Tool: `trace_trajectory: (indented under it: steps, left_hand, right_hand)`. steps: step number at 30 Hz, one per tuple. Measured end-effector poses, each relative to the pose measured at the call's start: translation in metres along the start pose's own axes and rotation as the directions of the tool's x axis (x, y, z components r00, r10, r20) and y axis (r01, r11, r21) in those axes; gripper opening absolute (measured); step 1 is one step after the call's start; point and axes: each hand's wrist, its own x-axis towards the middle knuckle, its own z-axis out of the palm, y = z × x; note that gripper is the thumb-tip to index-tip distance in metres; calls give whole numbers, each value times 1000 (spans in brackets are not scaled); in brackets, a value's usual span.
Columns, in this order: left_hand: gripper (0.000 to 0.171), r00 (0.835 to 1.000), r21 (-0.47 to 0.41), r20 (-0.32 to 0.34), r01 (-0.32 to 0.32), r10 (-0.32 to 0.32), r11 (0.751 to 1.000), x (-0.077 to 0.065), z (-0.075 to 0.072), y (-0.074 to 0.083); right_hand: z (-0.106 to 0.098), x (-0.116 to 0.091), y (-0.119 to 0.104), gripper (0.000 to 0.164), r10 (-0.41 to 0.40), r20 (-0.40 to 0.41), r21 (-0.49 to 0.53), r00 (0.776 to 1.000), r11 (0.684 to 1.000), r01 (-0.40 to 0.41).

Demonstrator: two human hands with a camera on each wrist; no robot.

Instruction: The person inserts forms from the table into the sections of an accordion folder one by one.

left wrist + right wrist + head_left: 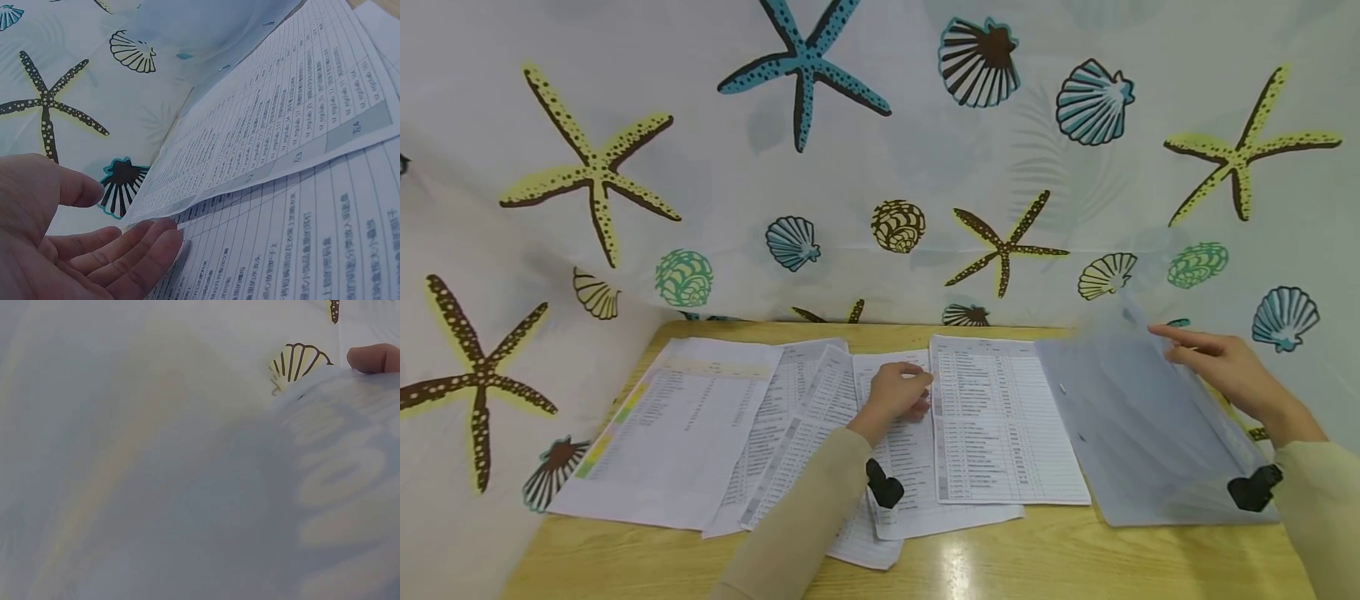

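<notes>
My left hand (898, 390) is at the left edge of a printed table sheet (996, 425) right of the middle. In the left wrist view its fingers (134, 256) reach the sheet's corner, with the thumb held apart from the paper. Another printed sheet (917, 492) lies partly beneath. On the right, a translucent plastic folder (1131, 425) lies on the table, and my right hand (1232, 371) pinches its lifted cover near the top. The cover (206, 506) fills most of the right wrist view, with only one fingertip (374, 359) of that hand showing.
More printed sheets overlap on the left, among them a page (677, 425) with coloured cells along its edge. All lie on a wooden table (985, 558). Behind it hangs a white cloth (865, 179) with starfish and shells.
</notes>
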Motion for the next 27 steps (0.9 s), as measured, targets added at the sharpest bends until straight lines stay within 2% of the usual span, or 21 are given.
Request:
trace_trajectory:
  steps: [4,9,19,23,27]
  left_hand:
    - [40,999,15,-8,47,-47,999,2,1,-2]
    - [38,998,59,-12,66,-65,996,4,2,-5]
    - [30,999,121,1,37,-37,992,9,5,-9]
    - [25,1000,175,-8,-5,7,985,10,8,-9]
    - [24,998,265,-30,-52,62,963,6,12,-9]
  right_hand:
    - [2,0,1,56,-3,1,5,1000,1000,3]
    - [3,-1,2,55,-12,1,0,1000,1000,12]
    - [2,-3,2,56,-13,8,-9,1000,1000,13]
    - [1,-3,2,57,-1,11,-14,1000,1000,1]
    - [0,-3,2,58,7,17,-5,1000,1000,-7]
